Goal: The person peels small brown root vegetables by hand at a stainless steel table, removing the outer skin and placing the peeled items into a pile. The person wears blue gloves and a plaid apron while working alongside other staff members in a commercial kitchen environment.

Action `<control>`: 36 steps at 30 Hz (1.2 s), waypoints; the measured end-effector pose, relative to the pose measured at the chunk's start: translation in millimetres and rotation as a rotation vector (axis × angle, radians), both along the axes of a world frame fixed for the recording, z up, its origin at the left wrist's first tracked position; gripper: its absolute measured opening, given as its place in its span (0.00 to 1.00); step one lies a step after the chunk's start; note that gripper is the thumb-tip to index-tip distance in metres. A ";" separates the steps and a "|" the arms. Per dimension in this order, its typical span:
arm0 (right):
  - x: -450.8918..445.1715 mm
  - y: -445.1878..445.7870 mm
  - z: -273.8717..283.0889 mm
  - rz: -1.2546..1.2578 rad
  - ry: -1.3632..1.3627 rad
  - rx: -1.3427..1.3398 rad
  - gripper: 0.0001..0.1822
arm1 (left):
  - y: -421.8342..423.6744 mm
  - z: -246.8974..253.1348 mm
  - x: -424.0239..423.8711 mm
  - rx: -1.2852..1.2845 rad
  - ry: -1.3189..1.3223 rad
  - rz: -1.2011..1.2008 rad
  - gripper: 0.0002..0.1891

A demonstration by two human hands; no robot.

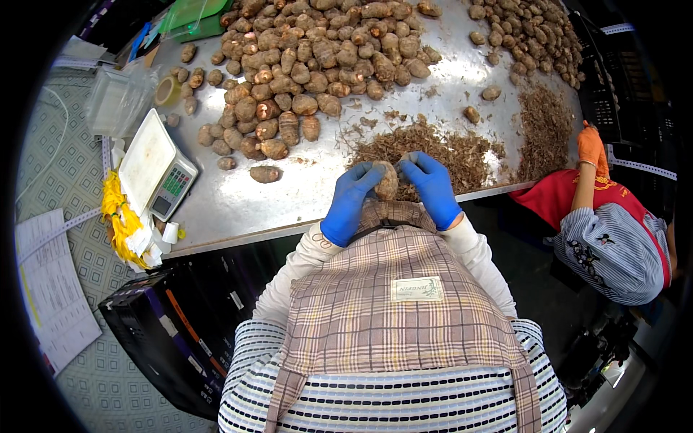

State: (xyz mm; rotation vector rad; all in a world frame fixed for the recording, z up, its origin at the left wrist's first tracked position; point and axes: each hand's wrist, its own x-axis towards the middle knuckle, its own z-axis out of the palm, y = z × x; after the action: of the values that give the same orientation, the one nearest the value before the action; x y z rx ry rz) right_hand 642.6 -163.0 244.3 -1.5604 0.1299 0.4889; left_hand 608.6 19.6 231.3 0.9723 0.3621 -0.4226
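Observation:
Between my two blue-gloved hands, at the front edge of the metal table, is a brown taro corm [386, 181]. My left hand [354, 197] grips it from the left, thumb and fingers around its upper part. My right hand [427, 184] is just right of the corm, thumb and fingertips pinched together near its skin; whether they hold a bit of husk cannot be told. Beyond my hands lies a heap of brown fibrous peelings [427, 146]. A large pile of taro corms [319, 54] covers the table's back middle, and one corm [265, 174] lies apart, left of my hands.
A digital scale [157, 168] stands at the table's left, beside yellow mesh bags [122, 216] and a roll of tape [168, 90]. A second corm pile [536, 38] and more peelings [544, 130] are at the right. A co-worker's orange-gloved hand [593, 146] is near the right edge.

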 end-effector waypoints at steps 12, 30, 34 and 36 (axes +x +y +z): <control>-11.8 2.0 3.7 0.205 0.051 -0.069 0.26 | -0.2 -10.8 -1.7 -0.186 0.079 0.090 0.23; -2.4 12.5 21.4 0.124 -0.012 -0.131 0.23 | 3.2 -5.2 3.7 0.032 -0.043 0.140 0.16; -0.4 15.7 23.8 0.206 0.027 -0.234 0.28 | -3.7 2.8 5.1 0.111 -0.022 0.138 0.14; -3.5 17.1 16.4 0.198 -0.023 -0.272 0.30 | -3.7 6.1 6.4 0.150 -0.022 0.115 0.14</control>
State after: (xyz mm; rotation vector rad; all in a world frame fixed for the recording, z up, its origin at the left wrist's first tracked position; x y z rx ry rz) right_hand 639.1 -145.9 260.7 -1.8552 0.0239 0.6288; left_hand 614.9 15.9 237.3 1.0949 0.4325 -0.2828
